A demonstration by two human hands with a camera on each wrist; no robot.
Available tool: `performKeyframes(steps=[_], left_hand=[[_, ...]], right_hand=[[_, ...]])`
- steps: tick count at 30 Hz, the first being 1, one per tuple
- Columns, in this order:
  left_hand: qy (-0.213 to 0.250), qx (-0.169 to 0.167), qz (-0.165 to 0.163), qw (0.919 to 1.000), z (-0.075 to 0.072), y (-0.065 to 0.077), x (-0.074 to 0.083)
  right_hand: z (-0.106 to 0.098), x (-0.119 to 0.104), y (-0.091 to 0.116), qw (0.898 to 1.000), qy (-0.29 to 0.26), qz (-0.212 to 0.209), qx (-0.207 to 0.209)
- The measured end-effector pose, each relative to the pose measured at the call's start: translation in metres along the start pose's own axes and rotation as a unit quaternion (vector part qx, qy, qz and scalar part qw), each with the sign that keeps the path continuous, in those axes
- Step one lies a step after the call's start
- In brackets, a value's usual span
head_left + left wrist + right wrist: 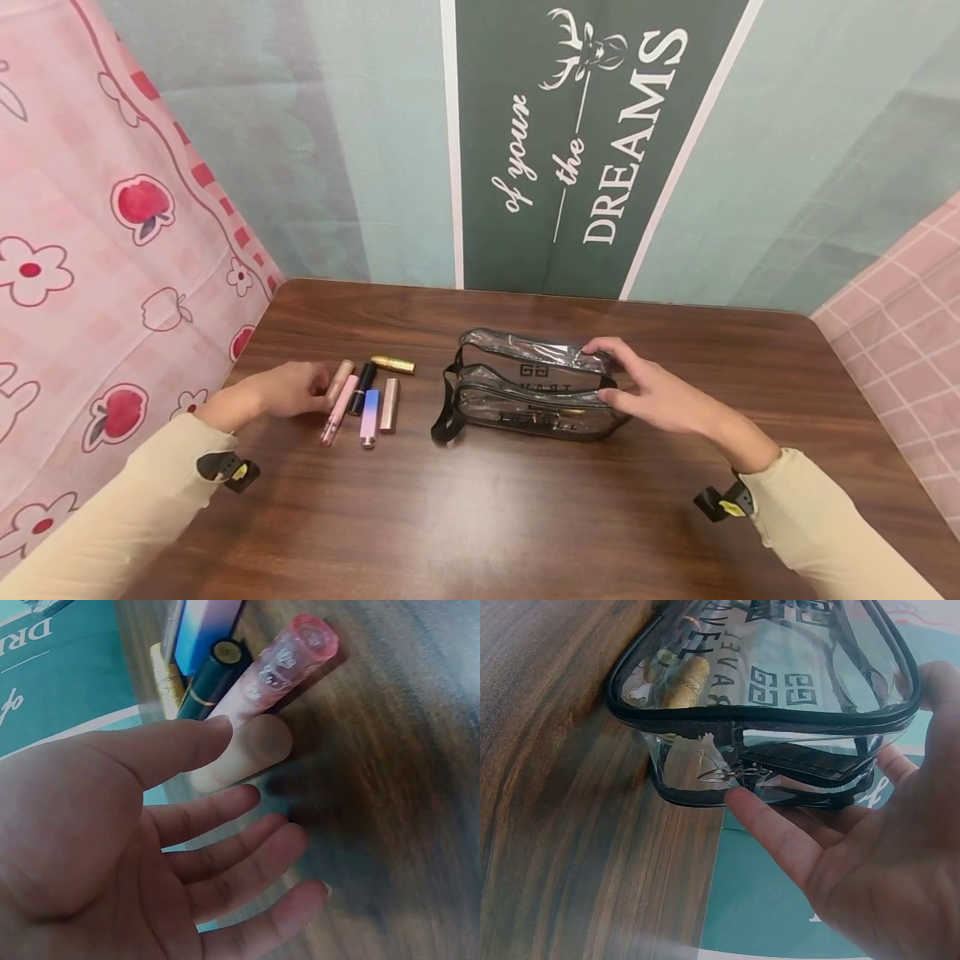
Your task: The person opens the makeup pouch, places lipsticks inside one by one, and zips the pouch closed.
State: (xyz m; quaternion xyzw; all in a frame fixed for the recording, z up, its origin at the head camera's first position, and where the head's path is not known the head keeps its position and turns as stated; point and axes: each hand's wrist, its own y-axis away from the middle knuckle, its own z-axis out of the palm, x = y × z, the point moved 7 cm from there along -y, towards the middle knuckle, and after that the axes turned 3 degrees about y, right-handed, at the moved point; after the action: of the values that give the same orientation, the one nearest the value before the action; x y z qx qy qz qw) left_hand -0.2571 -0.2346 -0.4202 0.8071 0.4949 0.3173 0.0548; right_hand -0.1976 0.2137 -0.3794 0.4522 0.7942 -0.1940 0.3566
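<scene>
Cream sleeves (832, 521) nearest. Right hand (660, 393), thumb and fingers spread, not clenched, touches the end of a clear travel pouch (510, 407), probably steadying it on the wood-grain table (450, 517). Left hand (288, 390), loosely spread, ungrasping, frames a beige tube (341, 379) beside pink lip gloss (342, 407), left of the pouch; contact unclear.
</scene>
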Motion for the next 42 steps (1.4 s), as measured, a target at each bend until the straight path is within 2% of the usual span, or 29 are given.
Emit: performKeyframes(steps=[11, 31, 42], left_hand=[[0.000, 0.022, 0.009, 0.9997, 0.0038, -0.0032, -0.0001], [0.022, 0.038, 0.010, 0.9990, 0.0064, -0.0033, -0.0001], [0.020, 0.050, -0.009, 0.9985, 0.0054, -0.0054, -0.0069]], right_hand=[[0.0000, 0.0008, 0.0003, 1.000, 0.003, 0.004, 0.001], [-0.0008, 0.0005, 0.0012, 1.000, 0.014, 0.001, 0.005], [-0.0009, 0.0001, 0.0012, 1.000, 0.011, 0.002, 0.005]])
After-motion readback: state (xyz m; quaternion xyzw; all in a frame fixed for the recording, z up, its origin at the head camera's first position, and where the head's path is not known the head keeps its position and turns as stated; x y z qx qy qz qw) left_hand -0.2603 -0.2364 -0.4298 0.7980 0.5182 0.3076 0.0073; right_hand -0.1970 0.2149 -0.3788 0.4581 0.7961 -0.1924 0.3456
